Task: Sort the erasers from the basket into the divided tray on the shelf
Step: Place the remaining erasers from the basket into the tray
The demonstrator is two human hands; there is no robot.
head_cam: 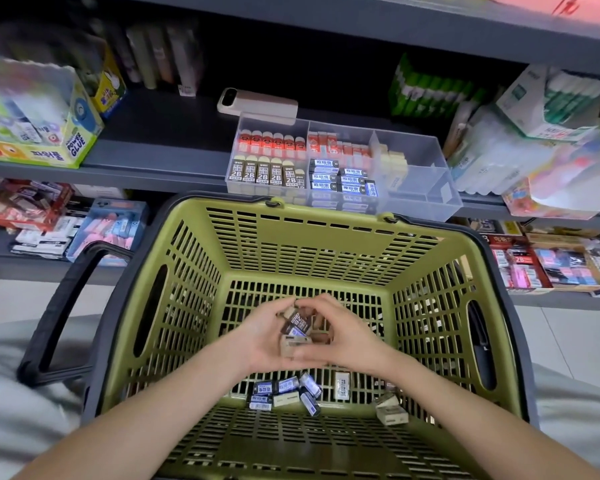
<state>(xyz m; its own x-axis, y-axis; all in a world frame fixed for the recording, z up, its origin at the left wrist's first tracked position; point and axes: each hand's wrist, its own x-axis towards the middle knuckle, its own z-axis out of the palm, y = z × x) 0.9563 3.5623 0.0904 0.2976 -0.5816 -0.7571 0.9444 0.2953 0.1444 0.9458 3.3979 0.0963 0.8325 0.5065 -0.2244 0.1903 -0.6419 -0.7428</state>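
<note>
Inside the green basket point(194, 271), my left hand point(262, 336) and my right hand point(343, 336) cup a small bunch of erasers point(297, 329) together, among them a brown 2B one and a beige one. More erasers lie loose on the basket floor: several blue ones point(286, 393) and beige ones point(390, 410). The clear divided tray point(430, 188) stands on the shelf just behind the basket. It holds rows of red, brown 2B, blue and cream erasers, and its right-hand compartments look bare.
The basket's black handle point(66, 306) hangs down on the left. A beige phone-like device point(257, 105) lies behind the tray. A glue box point(39, 116) is at the left, glue sticks point(548, 112) at the right. Lower shelves hold more stationery.
</note>
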